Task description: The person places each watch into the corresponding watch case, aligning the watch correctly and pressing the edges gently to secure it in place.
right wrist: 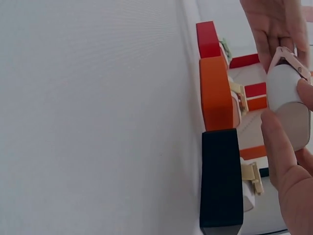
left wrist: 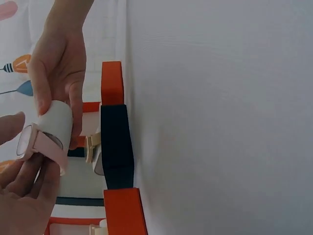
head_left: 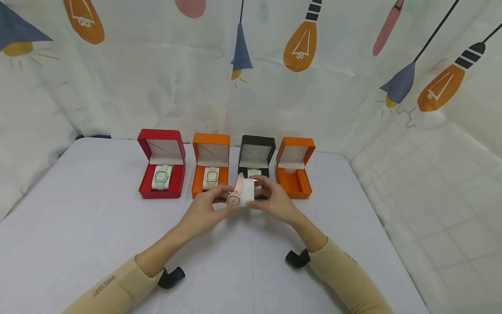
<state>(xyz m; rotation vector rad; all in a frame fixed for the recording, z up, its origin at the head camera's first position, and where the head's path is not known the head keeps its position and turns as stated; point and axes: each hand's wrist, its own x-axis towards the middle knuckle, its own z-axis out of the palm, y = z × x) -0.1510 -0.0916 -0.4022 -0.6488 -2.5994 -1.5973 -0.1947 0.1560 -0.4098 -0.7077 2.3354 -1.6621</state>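
Over the front of the black box, my left hand [head_left: 204,213] pinches a pink watch [head_left: 234,199] between thumb and fingers. My right hand [head_left: 278,203] grips a white watch cushion [head_left: 247,192] from the other side. In the left wrist view the pink strap [left wrist: 49,147] lies against the near end of the cushion [left wrist: 58,120]. From the right wrist, the strap loop [right wrist: 288,58] overlaps one end of the cushion [right wrist: 286,85], and most of the cushion is outside the loop. The black box [head_left: 256,146] stands open behind the hands, with a pale watch [head_left: 254,172] partly hidden inside.
A red box [head_left: 181,181] holds a mint-green watch [head_left: 161,176]. An orange box [head_left: 211,138] beside it holds a cream-yellow watch [head_left: 212,175]. To the right, another orange box [head_left: 299,183] has its lid up and an empty compartment. A white cloth covers the table [head_left: 117,226].
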